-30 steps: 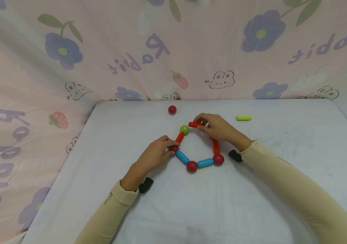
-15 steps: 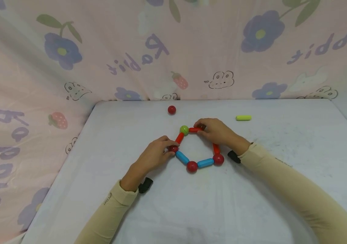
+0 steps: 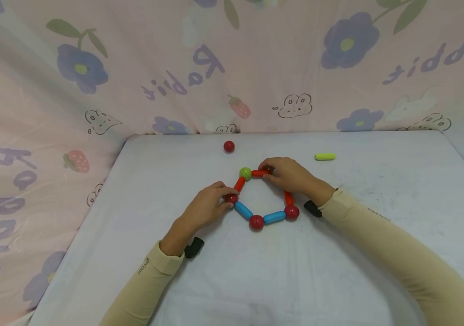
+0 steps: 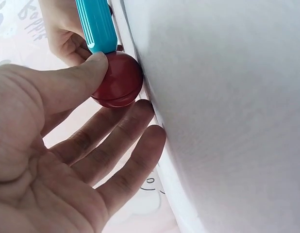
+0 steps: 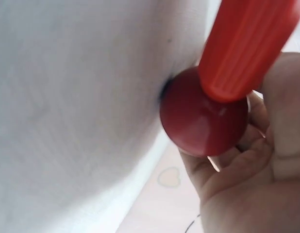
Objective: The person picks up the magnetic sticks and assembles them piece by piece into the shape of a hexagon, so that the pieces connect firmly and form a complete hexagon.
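Sticks and balls form a ring on the table. My left hand pinches its left red ball, thumb on the near side, and a ribbed blue stick joins that ball. My right hand pinches a red stick whose left end meets the green ball. Partly under that hand is another red ball, with a red stick attached; the hand hides it from the head view. The near corners are red balls, one in the middle and one at right.
A loose red ball lies beyond the ring near the table's back edge. Farther right is a loose yellow stick. Patterned cloth hangs behind the white table. A black wrist camera sits beneath the left wrist.
My right hand has come down and nearer, bringing the far red stick's left end from just off the green ball to against it. My left hand has stayed on its red ball.
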Available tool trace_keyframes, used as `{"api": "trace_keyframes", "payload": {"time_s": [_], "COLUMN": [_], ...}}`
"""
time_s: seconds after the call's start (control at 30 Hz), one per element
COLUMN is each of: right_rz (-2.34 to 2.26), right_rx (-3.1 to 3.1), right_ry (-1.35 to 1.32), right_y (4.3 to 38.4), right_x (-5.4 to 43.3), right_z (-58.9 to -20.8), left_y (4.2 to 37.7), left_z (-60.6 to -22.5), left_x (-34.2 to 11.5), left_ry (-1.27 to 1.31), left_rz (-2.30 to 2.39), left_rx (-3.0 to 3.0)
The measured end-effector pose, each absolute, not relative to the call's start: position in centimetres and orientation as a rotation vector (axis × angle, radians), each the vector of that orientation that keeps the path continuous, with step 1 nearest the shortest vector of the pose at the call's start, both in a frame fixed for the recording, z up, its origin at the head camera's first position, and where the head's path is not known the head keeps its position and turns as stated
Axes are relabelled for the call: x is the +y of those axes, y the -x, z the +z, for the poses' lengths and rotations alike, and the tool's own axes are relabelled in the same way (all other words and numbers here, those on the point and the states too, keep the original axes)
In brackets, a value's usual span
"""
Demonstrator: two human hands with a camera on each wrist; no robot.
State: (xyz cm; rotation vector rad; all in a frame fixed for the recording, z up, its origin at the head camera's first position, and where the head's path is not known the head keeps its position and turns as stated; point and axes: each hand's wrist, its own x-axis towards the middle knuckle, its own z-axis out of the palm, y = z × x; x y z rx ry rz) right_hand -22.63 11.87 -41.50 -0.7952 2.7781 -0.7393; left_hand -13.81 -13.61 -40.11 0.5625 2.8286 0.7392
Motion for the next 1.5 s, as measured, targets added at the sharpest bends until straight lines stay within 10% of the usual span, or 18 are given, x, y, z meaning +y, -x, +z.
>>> {"api": "trace_keyframes", "payload": {"time_s": [1.5], "right_rz": [-0.727], "right_rx": [2.695], "right_ry": [0.988], "right_y": [32.3], "right_x": [6.2], "right_z": [-41.5], "left_y": [14.0], "left_z": [-40.1], "left_x": [-14.0], "left_ry": [-0.580], "left_rz": [0.697], "left_rx": [2.838]}}
